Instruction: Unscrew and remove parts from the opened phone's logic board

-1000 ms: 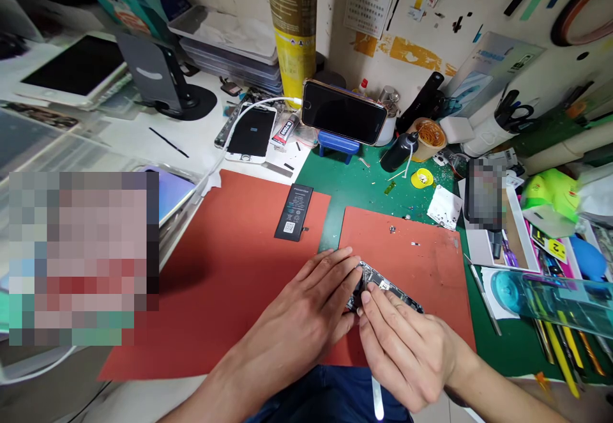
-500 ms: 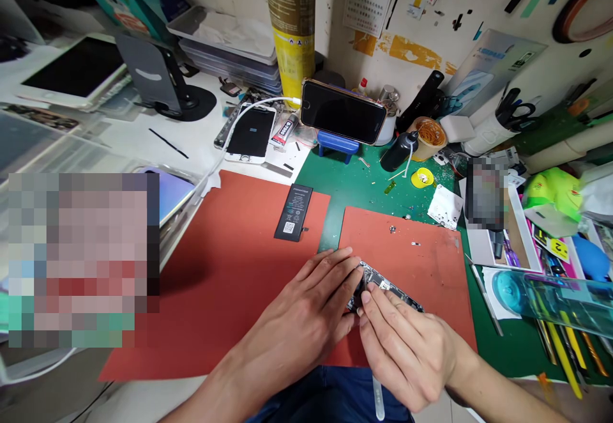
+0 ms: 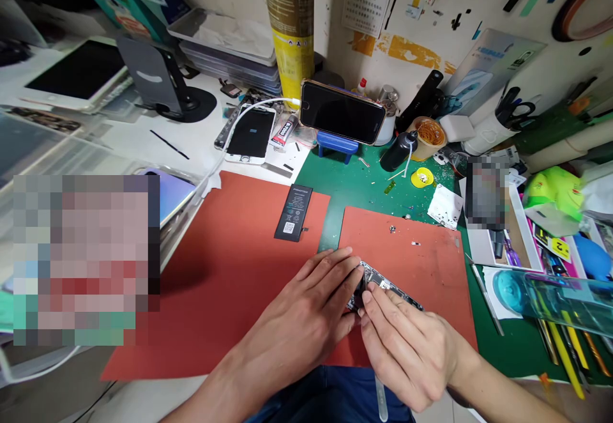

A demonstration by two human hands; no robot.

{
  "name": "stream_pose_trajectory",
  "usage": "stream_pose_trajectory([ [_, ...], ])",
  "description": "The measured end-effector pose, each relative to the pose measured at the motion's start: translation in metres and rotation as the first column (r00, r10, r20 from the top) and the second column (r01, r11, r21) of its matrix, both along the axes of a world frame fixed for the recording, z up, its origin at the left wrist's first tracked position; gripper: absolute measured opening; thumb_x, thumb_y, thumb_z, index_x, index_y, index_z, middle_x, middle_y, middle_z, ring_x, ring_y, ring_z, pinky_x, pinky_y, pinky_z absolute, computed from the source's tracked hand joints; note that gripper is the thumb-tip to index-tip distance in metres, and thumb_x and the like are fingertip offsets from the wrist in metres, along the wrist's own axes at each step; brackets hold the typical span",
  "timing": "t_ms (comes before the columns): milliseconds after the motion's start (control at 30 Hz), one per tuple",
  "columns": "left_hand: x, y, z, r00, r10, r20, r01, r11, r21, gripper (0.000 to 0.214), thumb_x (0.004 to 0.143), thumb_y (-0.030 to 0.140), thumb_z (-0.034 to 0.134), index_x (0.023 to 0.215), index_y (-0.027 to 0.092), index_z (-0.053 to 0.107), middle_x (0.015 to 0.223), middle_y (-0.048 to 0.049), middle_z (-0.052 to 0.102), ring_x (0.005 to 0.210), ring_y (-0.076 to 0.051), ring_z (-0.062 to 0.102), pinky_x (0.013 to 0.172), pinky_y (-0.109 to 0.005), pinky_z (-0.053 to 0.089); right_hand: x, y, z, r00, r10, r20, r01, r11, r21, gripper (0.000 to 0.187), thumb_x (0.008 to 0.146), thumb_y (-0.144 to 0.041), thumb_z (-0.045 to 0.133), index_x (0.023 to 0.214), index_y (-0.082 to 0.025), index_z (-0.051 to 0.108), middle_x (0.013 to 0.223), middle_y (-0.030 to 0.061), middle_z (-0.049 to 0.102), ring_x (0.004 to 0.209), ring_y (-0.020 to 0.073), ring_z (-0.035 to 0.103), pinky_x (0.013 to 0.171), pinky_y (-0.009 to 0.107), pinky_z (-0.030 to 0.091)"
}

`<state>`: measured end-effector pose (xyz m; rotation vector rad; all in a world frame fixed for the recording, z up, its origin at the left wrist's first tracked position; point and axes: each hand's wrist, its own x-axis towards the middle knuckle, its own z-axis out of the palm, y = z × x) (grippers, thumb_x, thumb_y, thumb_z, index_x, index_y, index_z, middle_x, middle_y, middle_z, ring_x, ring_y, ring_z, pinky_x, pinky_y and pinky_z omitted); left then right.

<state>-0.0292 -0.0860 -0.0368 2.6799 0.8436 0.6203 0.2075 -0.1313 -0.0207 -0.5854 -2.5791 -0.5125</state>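
Observation:
An opened phone (image 3: 376, 276) with its inner parts bare lies tilted on the right red mat. My left hand (image 3: 313, 305) is closed along the phone's left end, its fingers over that edge and the thumb low near the front. My right hand (image 3: 409, 353) is pinched over the phone's middle, fingertips close to the left hand's. From under the right palm sticks the rounded, flat end of a slim grey tool (image 3: 381, 400); its working tip is hidden. A black phone battery (image 3: 294, 213) lies apart on the left red mat (image 3: 239, 269).
Behind the mats, a phone (image 3: 342, 113) rests on a blue stand with a white cable plugged in. A black bottle (image 3: 400, 151) and a yellow cup (image 3: 422, 177) stand nearby. At the right are a white tray (image 3: 527, 244) and several long tools. Small parts dot the right mat.
The grey tool's end has shifted slightly to the right and down with a small movement of my right hand. My left hand and the phone look unmoved.

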Motion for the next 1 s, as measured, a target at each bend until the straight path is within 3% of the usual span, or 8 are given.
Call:
stream_pose_trajectory([
  [167, 0.000, 0.001, 0.000, 1.000, 0.006, 0.003, -0.006, 1.000, 0.002, 0.049, 0.107, 0.032, 0.064, 0.147, 0.005, 0.058, 0.150, -0.0176, 0.065, 0.153, -0.034, 0.050, 0.123, -0.052, 0.052, -0.001, 0.000, 0.008, 0.997, -0.050, -0.058, 0.048, 0.999, -0.021, 0.022, 0.097, -0.010, 0.058, 0.099, -0.005, 0.079, 0.100, 0.0189, 0.086, 0.106, 0.0334, 0.084, 0.097, 0.044, 0.071],
  [800, 0.002, 0.002, 0.001, 1.000, 0.001, 0.020, -0.001, 1.000, -0.003, 0.045, 0.110, 0.032, 0.061, 0.146, 0.006, 0.058, 0.149, -0.0184, 0.066, 0.151, -0.033, 0.053, 0.123, -0.053, 0.052, -0.002, 0.003, 0.007, 0.989, -0.048, -0.140, 0.037, 0.996, -0.078, 0.026, 0.098, -0.004, 0.053, 0.100, -0.001, 0.079, 0.100, 0.0228, 0.085, 0.108, 0.0365, 0.083, 0.098, 0.045, 0.071],
  [1000, 0.003, 0.003, 0.000, 0.998, 0.007, 0.059, -0.008, 1.000, 0.023, 0.046, 0.110, 0.036, 0.062, 0.145, 0.006, 0.058, 0.151, -0.0195, 0.064, 0.150, -0.034, 0.055, 0.123, -0.055, 0.054, 0.018, -0.025, 0.020, 0.965, -0.195, -0.176, 0.165, 0.971, -0.173, 0.018, 0.101, -0.009, 0.062, 0.109, -0.010, 0.078, 0.116, 0.0178, 0.084, 0.122, 0.0321, 0.079, 0.099, 0.044, 0.071],
])
